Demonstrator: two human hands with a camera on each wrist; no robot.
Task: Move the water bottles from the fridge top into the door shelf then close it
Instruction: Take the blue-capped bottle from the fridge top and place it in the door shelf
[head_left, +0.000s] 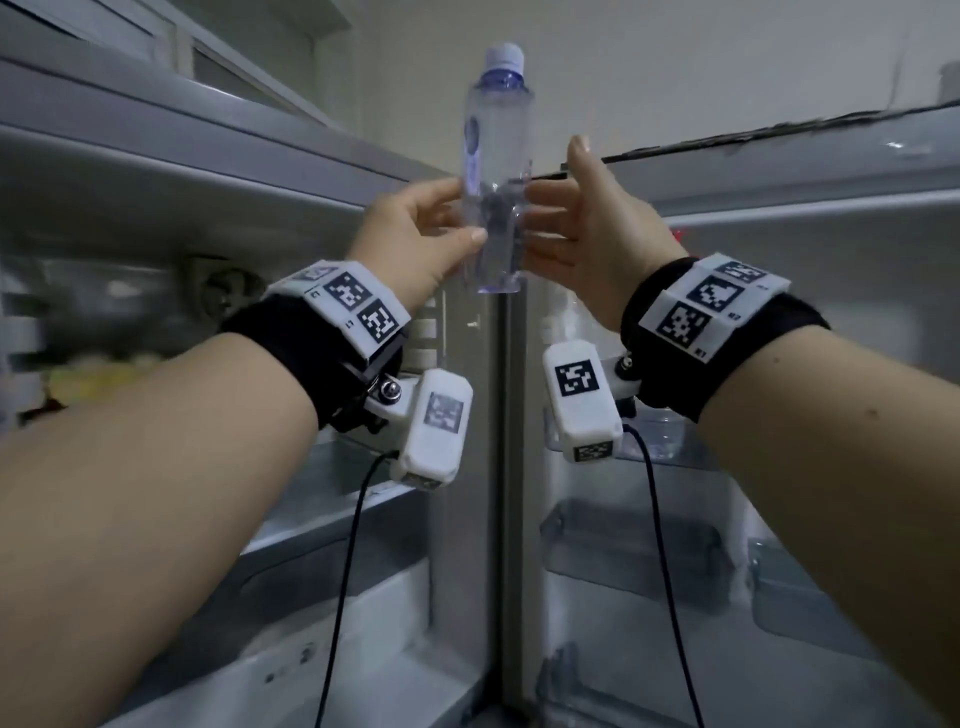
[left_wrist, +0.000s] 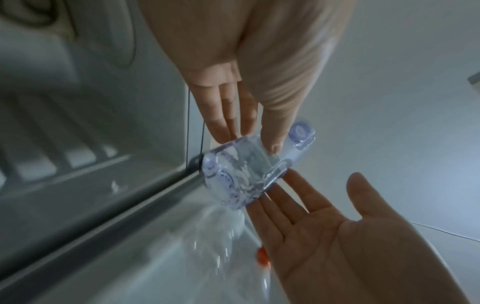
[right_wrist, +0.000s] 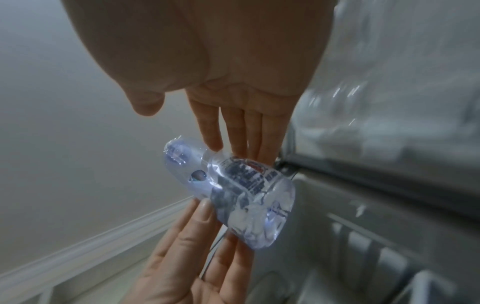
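A clear water bottle (head_left: 497, 171) with a pale cap stands upright in the air in front of the open fridge, at the hinge line. My left hand (head_left: 431, 234) pinches its lower part between thumb and fingers; in the left wrist view the thumb (left_wrist: 272, 147) lies on the bottle (left_wrist: 241, 176). My right hand (head_left: 576, 223) touches the bottle's right side with straight fingers (right_wrist: 233, 133), thumb held away. The bottle's base (right_wrist: 270, 218) faces the right wrist camera. The door shelf (head_left: 623, 551) lies below my right wrist.
The fridge interior (head_left: 322, 514) with its shelves opens at the left, the open door (head_left: 779, 218) at the right. A clear bottle (head_left: 662, 434) stands in an upper door shelf. An orange cap (left_wrist: 262, 255) shows below the hands.
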